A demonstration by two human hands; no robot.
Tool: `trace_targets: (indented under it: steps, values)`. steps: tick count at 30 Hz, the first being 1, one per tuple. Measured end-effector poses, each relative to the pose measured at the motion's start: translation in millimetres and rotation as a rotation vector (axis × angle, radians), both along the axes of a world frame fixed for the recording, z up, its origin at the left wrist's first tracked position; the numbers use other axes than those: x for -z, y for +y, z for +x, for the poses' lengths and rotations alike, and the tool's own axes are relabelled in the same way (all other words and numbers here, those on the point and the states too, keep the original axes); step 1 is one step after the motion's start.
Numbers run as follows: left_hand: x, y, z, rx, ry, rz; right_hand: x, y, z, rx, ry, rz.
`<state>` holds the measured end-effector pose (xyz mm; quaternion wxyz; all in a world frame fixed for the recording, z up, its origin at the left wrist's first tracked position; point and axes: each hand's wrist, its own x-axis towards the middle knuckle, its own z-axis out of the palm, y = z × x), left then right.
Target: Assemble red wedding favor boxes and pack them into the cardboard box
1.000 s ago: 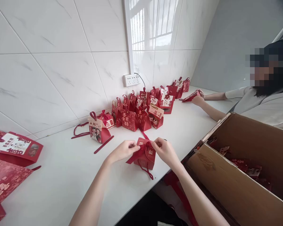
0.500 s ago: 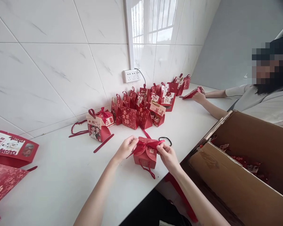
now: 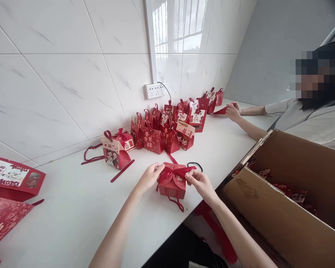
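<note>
A small red gift box (image 3: 171, 188) stands on the white table in front of me, its curved top flaps folded in and a twisted red cord handle (image 3: 175, 201) hanging down its near side. Across its top runs a red ribbon (image 3: 181, 171), gathered at the middle in a bow. My left hand (image 3: 152, 175) pinches the bow's left side at the box's far left corner. On the other side, my right hand (image 3: 198, 180) pinches the ribbon's right loop between thumb and finger. Just behind the box lies a black elastic loop (image 3: 195, 165).
Red gift boxes (image 3: 153, 139) crowd along the tiled wall, and larger red ones (image 3: 13, 178) lie at the left. An open cardboard box (image 3: 284, 208) with red packets inside stands at the right. Beyond it a co-worker's hands (image 3: 233, 111) hold a red piece. A socket strip (image 3: 155, 91) is on the wall.
The ribbon's right part is drawn out slightly, and its left tail no longer sticks out under my left hand. The co-worker's red piece has tilted. My view has shifted a little.
</note>
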<state>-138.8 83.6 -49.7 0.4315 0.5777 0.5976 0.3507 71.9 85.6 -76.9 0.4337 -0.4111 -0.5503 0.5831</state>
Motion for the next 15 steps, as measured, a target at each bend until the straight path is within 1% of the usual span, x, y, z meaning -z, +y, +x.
trace_targets:
  steps: [2, 3, 5, 7, 8, 10, 11, 13, 15]
  values:
    - [-5.1, -1, -3, -0.010, 0.024, 0.030, -5.3, 1, 8, -0.004, -0.115, 0.055]
    - [-9.4, -2, -4, -0.026, 0.034, 0.059, -7.6, 3, 13, 0.023, -0.169, 0.093]
    - [-20.1, -2, -4, -0.026, 0.085, 0.144, -11.5, 8, 21, 0.133, -0.270, 0.194]
    - [-30.5, -1, -1, 0.057, 0.188, 0.240, -14.8, 14, 25, 0.230, -0.376, 0.332]
    - [-34.6, 2, 1, 0.123, 0.248, 0.277, -16.2, 16, 26, 0.239, -0.418, 0.404]
    - [-39.8, 7, 6, 0.251, 0.348, 0.311, -18.3, 19, 26, 0.185, -0.459, 0.509]
    - [-41.0, 11, 8, 0.292, 0.374, 0.307, -18.8, 19, 24, 0.137, -0.461, 0.528]
    - [-41.4, 17, 11, 0.333, 0.393, 0.281, -18.6, 16, 21, 0.074, -0.460, 0.513]
    - [-40.7, 22, 12, 0.353, 0.370, 0.258, -17.0, 10, 18, 0.071, -0.465, 0.478]
